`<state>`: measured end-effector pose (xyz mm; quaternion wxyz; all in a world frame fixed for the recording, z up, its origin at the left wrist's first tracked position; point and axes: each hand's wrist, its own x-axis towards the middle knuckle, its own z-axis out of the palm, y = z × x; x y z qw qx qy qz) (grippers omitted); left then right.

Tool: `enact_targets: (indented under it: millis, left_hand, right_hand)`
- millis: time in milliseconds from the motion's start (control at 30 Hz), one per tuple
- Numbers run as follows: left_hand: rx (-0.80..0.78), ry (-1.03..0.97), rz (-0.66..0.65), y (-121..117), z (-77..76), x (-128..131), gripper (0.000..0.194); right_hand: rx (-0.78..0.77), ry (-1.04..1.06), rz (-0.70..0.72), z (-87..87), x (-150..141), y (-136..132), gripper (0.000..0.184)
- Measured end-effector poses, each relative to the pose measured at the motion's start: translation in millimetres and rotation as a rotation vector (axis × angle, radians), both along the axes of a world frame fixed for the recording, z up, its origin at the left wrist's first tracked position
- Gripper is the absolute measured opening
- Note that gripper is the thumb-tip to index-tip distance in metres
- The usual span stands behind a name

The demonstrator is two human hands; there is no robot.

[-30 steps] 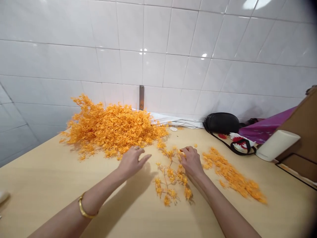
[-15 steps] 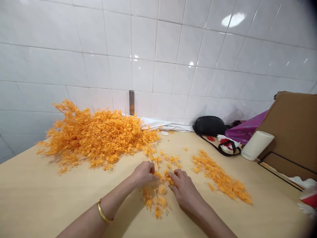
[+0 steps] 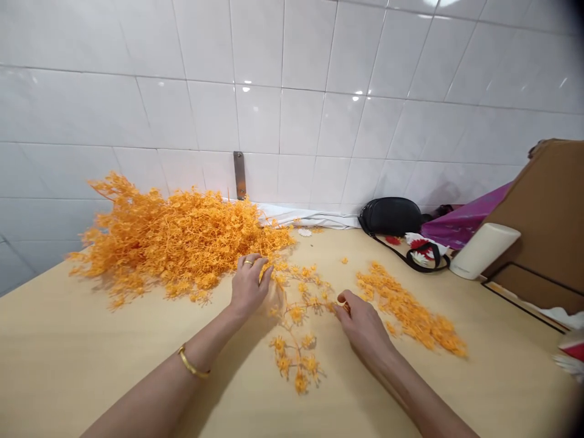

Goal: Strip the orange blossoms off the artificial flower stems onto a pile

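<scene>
A branching sprig of orange plastic flowers lies on the table in front of me. My right hand pinches the tip of one of its side branches, close to the tabletop. My left hand, wearing a ring, is raised beside the near edge of a big heap of orange plastic flower sprigs. Its fingers are bent and apart, and I see nothing in them. To the right of my right hand lies a smaller strip of loose orange flower pieces.
A black bag with its strap rests by the tiled wall. Right of it stand a tilted cream cylinder, a purple sheet and a cardboard box. White cloth runs along the back edge.
My left hand has moved up and left from the sprig toward the heap. My right hand has shifted right, and the sprig now lies more spread out.
</scene>
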<state>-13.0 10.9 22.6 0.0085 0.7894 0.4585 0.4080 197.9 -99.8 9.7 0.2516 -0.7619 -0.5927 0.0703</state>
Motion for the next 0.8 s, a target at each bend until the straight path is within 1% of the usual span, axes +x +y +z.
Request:
enact_targets:
  millis: [33, 100, 133, 200, 233, 267, 300, 333, 400, 467, 500, 533, 567, 600, 633, 667, 700, 733, 767, 800]
  left_hand:
    - [0.007, -0.015, -0.041, -13.7, 2.5, 0.4, 0.029]
    - [0.001, 0.005, -0.200, -44.7, 6.6, 2.4, 0.028]
    - [-0.007, 0.063, -0.320, -59.6, 7.1, 3.7, 0.029]
    - [-0.067, 0.285, -0.562, -81.1, 3.9, 5.9, 0.032]
    - [-0.093, 0.392, -0.618, -85.3, 0.8, 6.4, 0.032]
    - [-0.109, 0.470, -0.619, -84.3, -2.6, 6.2, 0.029]
    - [-0.117, 0.524, -0.574, -78.4, -5.5, 5.3, 0.024]
    - [-0.115, 0.545, -0.482, -69.0, -7.2, 3.8, 0.019]
    - [-0.087, 0.579, -0.348, -46.9, -5.0, -0.2, 0.018]
    - [-0.066, 0.552, -0.210, -34.2, 4.2, -2.6, 0.022]
    - [-0.069, 0.506, -0.173, -34.6, 10.1, -1.8, 0.023]
    - [-0.094, 0.436, -0.163, -39.5, 15.6, 0.9, 0.022]
    - [-0.153, 0.342, -0.187, -47.9, 19.9, 5.7, 0.021]
    - [-0.251, 0.214, -0.235, -58.2, 22.3, 12.6, 0.020]
    - [-0.409, 0.056, -0.286, -68.3, 22.7, 21.1, 0.021]
    - [-0.655, -0.115, -0.341, -76.7, 21.0, 30.6, 0.024]
    - [-0.960, -0.326, -0.377, -82.0, 17.8, 40.5, 0.027]
    - [-1.242, -0.545, -0.401, -83.8, 13.5, 50.1, 0.031]
    - [-1.463, -0.750, -0.413, -82.1, 9.0, 58.9, 0.035]
    - [-1.601, -0.934, -0.425, -77.7, 4.6, 66.4, 0.037]
  right_hand:
    - [0.007, 0.023, 0.023, 1.0, 1.1, 3.4, 0.019]
    - [0.037, 0.091, 0.068, 1.9, 2.9, 8.6, 0.025]
    - [0.045, 0.149, 0.079, 2.0, 4.1, 10.2, 0.027]
    - [0.017, 0.342, 0.075, 1.6, 7.4, 11.3, 0.027]
    - [-0.023, 0.469, 0.062, 1.4, 9.3, 11.2, 0.025]
    - [-0.066, 0.597, 0.045, 1.2, 11.0, 11.1, 0.023]
    - [-0.099, 0.712, 0.029, 1.2, 12.2, 11.2, 0.020]
    - [-0.118, 0.800, 0.016, 1.4, 12.8, 11.8, 0.018]
    - [-0.119, 0.900, 0.012, 2.2, 11.5, 14.9, 0.016]
    - [-0.126, 0.973, 0.029, 4.1, 7.0, 20.4, 0.014]
    - [-0.141, 1.020, 0.043, 5.7, 4.0, 23.5, 0.013]
    - [-0.158, 1.075, 0.058, 7.7, 0.7, 26.5, 0.011]
    - [-0.169, 1.133, 0.077, 10.1, -2.6, 29.1, 0.009]
    - [-0.172, 1.193, 0.102, 12.8, -5.8, 30.9, 0.007]
    - [-0.166, 1.251, 0.133, 15.7, -8.8, 31.9, 0.005]
    - [-0.148, 1.302, 0.172, 18.8, -11.6, 31.9, 0.003]
    - [-0.122, 1.346, 0.219, 21.7, -14.2, 30.8, 0.001]
    - [-0.100, 1.379, 0.265, 24.3, -16.4, 28.8, 0.004]
    - [-0.089, 1.392, 0.310, 26.5, -18.2, 26.0, 0.007]
    - [-0.088, 1.385, 0.346, 27.9, -19.6, 22.6, 0.011]
